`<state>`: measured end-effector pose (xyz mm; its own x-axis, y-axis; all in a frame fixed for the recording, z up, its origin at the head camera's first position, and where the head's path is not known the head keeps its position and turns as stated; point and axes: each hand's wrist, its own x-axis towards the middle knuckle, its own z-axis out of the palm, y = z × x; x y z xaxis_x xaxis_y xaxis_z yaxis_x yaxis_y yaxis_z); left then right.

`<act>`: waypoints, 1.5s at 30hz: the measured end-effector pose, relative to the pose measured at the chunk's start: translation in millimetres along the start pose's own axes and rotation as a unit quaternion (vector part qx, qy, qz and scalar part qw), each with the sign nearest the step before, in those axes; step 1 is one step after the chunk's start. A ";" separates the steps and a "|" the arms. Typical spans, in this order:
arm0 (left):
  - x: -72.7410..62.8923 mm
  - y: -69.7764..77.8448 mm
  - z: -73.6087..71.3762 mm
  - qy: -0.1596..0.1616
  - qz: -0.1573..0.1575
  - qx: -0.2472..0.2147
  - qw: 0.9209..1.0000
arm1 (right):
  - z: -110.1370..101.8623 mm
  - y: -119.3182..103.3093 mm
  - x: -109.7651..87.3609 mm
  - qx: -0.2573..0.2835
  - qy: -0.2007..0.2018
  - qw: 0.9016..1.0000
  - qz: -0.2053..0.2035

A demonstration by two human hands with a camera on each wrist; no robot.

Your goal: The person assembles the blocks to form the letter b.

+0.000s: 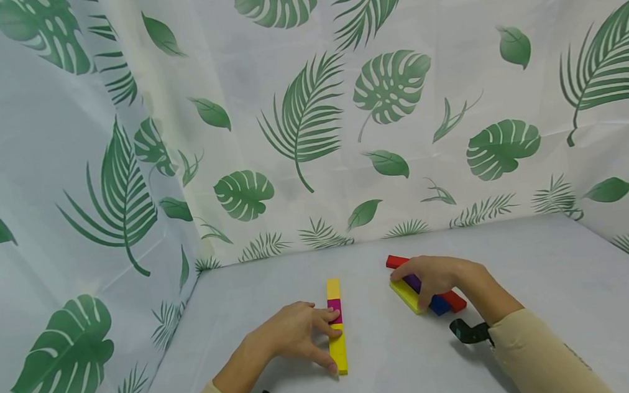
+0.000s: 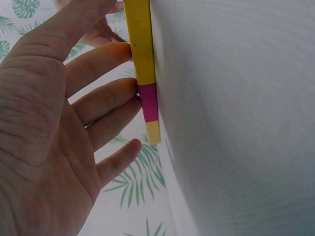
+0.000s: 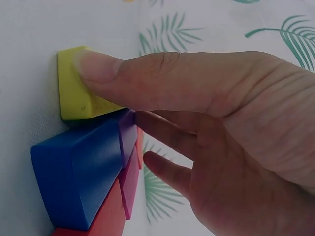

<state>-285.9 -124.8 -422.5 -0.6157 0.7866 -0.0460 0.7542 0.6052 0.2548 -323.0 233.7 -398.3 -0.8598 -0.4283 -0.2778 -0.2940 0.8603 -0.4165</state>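
My left hand (image 1: 293,332) lies beside a straight row made of a long yellow block (image 1: 338,355), a magenta block (image 1: 335,304) and a lighter yellow block (image 1: 332,287). Its thumb is at the row's near end, and loosely extended fingers touch the side in the left wrist view. Over to the right, my right hand (image 1: 439,272) grips a yellow block (image 3: 74,93) between thumb and fingers. That block sits against a blue block (image 3: 78,172) and a purple block (image 3: 128,135). Behind these are red blocks (image 1: 455,300) and a magenta block (image 3: 129,184), partly hidden by the hand.
Both groups lie on a white-covered table (image 1: 370,316), with a gap between them. A white leaf-patterned curtain (image 1: 315,209) hangs behind the table and along its sides. Black wrist cameras (image 1: 469,331) sit at both sleeve cuffs.
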 end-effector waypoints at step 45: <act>0.2 2.7 -1.5 -0.008 -0.008 -0.008 1.000 | 16.3 -17.0 20.5 0.007 0.046 0.996 -0.072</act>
<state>-284.3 -123.2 -420.4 -0.6232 0.7794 -0.0653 0.7412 0.6152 0.2686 -328.9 205.8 -411.0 -0.8445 -0.5184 -0.1340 -0.4109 0.7879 -0.4587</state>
